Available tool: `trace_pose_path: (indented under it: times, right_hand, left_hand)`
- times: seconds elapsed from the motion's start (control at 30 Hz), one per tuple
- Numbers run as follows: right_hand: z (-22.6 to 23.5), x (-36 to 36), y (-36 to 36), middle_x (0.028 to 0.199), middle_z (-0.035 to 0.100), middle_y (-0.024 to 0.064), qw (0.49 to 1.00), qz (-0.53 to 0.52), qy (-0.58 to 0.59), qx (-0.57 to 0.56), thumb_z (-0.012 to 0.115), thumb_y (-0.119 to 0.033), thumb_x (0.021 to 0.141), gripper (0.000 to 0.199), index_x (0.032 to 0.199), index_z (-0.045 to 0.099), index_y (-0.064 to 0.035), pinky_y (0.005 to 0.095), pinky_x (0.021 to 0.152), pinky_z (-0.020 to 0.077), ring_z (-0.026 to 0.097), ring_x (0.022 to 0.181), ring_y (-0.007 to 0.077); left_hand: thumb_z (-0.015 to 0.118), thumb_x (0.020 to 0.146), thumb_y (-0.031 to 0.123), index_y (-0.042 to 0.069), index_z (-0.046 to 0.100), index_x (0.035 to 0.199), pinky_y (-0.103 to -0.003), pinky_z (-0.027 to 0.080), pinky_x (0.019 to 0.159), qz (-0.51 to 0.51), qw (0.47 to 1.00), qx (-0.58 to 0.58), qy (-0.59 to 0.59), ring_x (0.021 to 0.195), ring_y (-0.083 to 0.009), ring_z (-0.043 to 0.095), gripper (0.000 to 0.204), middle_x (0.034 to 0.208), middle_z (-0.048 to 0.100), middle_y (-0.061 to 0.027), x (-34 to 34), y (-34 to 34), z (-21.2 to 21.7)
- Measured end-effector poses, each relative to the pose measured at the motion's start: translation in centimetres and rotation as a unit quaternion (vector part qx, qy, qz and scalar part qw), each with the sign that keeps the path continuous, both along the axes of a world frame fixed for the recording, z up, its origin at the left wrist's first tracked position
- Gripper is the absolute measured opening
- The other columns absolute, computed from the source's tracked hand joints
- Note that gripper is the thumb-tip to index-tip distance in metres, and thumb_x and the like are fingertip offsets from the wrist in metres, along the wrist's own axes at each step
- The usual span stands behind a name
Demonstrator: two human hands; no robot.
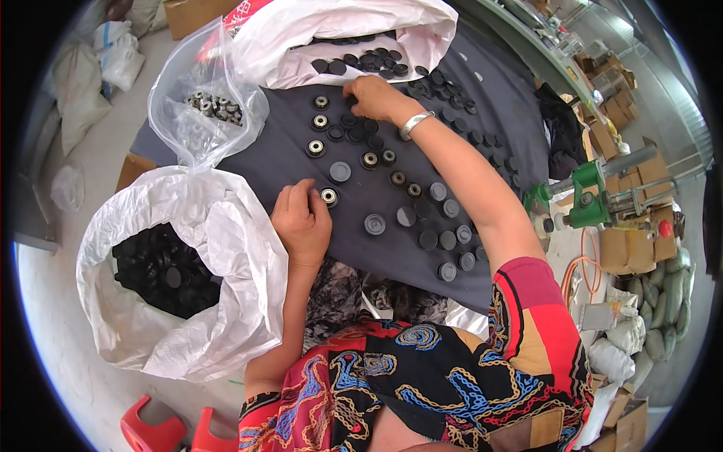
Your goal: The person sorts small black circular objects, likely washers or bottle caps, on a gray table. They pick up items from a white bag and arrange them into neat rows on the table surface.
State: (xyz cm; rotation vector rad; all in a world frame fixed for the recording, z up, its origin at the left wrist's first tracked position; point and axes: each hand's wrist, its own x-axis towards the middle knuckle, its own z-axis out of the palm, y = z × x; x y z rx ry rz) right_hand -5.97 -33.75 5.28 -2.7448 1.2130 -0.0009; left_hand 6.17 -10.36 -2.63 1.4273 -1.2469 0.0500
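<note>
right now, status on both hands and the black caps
Left hand fingertips on a metal-centred cap. Right hand reaching into loose black caps on grey cloth. Nothing between them.

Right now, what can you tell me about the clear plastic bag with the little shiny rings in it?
The clear plastic bag is thin, see-through and crinkly, and catches the light. Its mouth stands open and puffed up. Inside lies a small heap of round metal rings, silvery with dark middles. The bag sits at the left edge of the dark grey cloth, between the two big white sacks, and its bottom rests against the lower white sack. Neither hand touches it.
</note>
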Motion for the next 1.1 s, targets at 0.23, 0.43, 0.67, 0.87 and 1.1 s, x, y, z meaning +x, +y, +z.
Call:
trace_pose_path:
  times: [0.23, 0.43, 0.67, 0.87, 1.1]
  right_hand:
    - [-0.8, -1.0, 1.7, 0.094, 0.069, 0.0205, 0.986, -0.051, -0.158, -0.011, 0.073, -0.014, 0.071, 0.039, 0.106, 0.062, -0.0012, 0.0440, 0.081, 0.0506, 0.067, 0.088, 0.0366]
    - [-3.0, -3.1, -0.5, 0.100, 0.070, 0.0191, 0.987, 0.039, -0.055, -0.146, 0.065, -0.014, 0.077, 0.033, 0.109, 0.068, -0.0061, 0.0412, 0.082, 0.0513, 0.067, 0.096, 0.0337]
    - [-0.9, -1.0, 0.2, 0.109, 0.068, 0.0178, 0.997, -0.016, 0.034, -0.060, 0.072, -0.008, 0.073, 0.039, 0.111, 0.068, -0.0024, 0.0401, 0.090, 0.0509, 0.065, 0.100, 0.0346]
    - [2.2, -5.0, 5.6, 0.102, 0.065, 0.0159, 0.994, -0.016, -0.109, -0.014, 0.079, -0.008, 0.066, 0.039, 0.103, 0.068, -0.0008, 0.0416, 0.085, 0.0507, 0.064, 0.094, 0.0344]
    - [0.8, -7.2, 10.4, 0.099, 0.064, 0.0129, 0.994, -0.044, -0.083, 0.050, 0.081, -0.010, 0.067, 0.039, 0.102, 0.068, 0.0001, 0.0396, 0.083, 0.0502, 0.063, 0.093, 0.0309]
  left_hand:
    - [0.063, 0.075, -0.005, 0.000, 0.065, 0.090, -0.041, 0.047, 0.056, 0.003, 1.000, 0.007, -0.005, 0.063, -0.0322, 0.059, 0.016, 0.073, 0.060, -0.0135, 0.1, 0.1, -0.1]
    - [0.063, 0.075, -0.005, 0.000, 0.065, 0.090, -0.041, 0.047, 0.056, -0.001, 1.000, 0.005, -0.003, 0.063, -0.0321, 0.059, 0.016, 0.074, 0.060, -0.0131, -0.2, -0.2, 0.1]
    - [0.063, 0.075, -0.005, 0.000, 0.065, 0.090, -0.042, 0.048, 0.056, 0.000, 1.000, 0.002, 0.000, 0.063, -0.0322, 0.060, 0.016, 0.074, 0.060, -0.0132, -0.1, -0.2, -0.2]
    - [0.063, 0.075, -0.005, 0.000, 0.065, 0.090, -0.041, 0.048, 0.057, 0.002, 1.000, 0.000, -0.007, 0.064, -0.0323, 0.060, 0.016, 0.075, 0.061, -0.0136, 0.0, -0.1, -0.3]
    - [0.062, 0.077, -0.005, -0.001, 0.065, 0.092, -0.035, 0.051, 0.058, 0.005, 1.000, -0.005, -0.018, 0.064, -0.0271, 0.064, 0.016, 0.079, 0.064, -0.0131, 0.1, -0.2, -0.4]
